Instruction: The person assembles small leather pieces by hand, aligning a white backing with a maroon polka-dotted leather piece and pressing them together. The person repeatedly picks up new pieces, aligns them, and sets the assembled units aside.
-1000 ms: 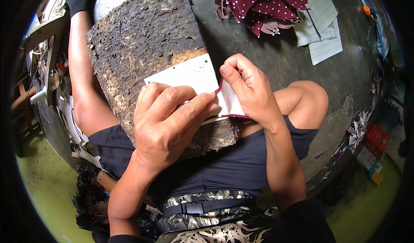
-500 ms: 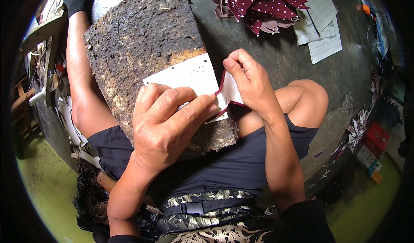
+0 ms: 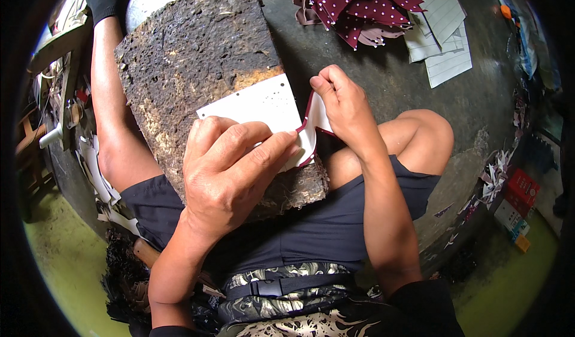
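A flat white plate (image 3: 259,105) with small dark holes lies on a rough, dark-stained block (image 3: 197,43) before me. My left hand (image 3: 230,169) rests over its near side, its fingers closed on the near end of a maroon-edged white piece (image 3: 309,135), perhaps leather or cloth. My right hand (image 3: 347,106) pinches the far end of that piece between thumb and curled fingers. Between the hands the piece bends into a fold, just off the block's right edge. What lies under the left fingers is hidden.
Beyond the block, toward the right, lies a pile of maroon, white-dotted cut pieces (image 3: 365,8). Lined paper sheets (image 3: 446,14) are beside it. Scraps (image 3: 496,172) and a red box (image 3: 521,186) sit at far right. My legs flank the block.
The fold of the maroon-edged piece has altered, and its near end now shows more along the plate. My right hand has shifted slightly left and up; the left hand stays nearly still.
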{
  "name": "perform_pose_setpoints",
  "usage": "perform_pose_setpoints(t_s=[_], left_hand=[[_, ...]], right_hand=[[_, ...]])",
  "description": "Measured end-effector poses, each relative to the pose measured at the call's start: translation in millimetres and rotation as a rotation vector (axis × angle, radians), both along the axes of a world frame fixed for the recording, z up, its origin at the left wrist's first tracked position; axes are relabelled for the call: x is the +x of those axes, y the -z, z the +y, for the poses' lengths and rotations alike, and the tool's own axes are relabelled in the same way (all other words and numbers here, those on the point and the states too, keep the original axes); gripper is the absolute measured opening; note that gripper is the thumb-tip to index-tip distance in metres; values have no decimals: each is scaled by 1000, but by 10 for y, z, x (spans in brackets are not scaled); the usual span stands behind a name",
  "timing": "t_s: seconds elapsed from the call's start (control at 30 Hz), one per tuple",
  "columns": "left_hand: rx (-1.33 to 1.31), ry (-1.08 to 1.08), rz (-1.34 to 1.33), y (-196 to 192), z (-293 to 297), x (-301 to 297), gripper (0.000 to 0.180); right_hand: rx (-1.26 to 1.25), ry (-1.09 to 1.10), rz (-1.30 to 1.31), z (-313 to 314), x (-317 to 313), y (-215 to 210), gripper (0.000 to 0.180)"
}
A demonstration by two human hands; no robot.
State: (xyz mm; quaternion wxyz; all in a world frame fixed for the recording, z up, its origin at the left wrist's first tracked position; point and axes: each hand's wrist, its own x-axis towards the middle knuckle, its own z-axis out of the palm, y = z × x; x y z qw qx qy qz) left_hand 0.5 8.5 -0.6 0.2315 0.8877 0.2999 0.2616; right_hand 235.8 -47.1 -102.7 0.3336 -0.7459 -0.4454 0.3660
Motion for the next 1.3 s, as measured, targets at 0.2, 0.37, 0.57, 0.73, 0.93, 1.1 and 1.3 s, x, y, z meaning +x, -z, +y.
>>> perform_pose_setpoints(t_s=[0.2, 0.37, 0.57, 0.73, 0.93, 1.1, 1.3], left_hand=[[29, 15, -13, 16, 7, 2, 36], [84, 54, -4, 32, 44, -23, 35], [163, 106, 59, 27, 75, -22, 31], [161, 88, 123, -40, 82, 77, 29], [-392, -8, -30, -293, -222, 202, 25], [-1616, -18, -594, -293, -416, 438, 45], [-1848, 93, -897, -178, -459, 245, 47]], right_hand=[[42, 2, -66, -13, 22, 127, 28], [24, 11, -91, -14, 35, 149, 28], [35, -4, -172, -20, 118, 144, 28], [85, 118, -466, -27, 300, 65, 28], [477, 246, -466, -189, 398, -770, 16], [742, -253, -660, -802, -99, -1510, 27], [686, -72, -229, -1084, -444, -1533, 26]])
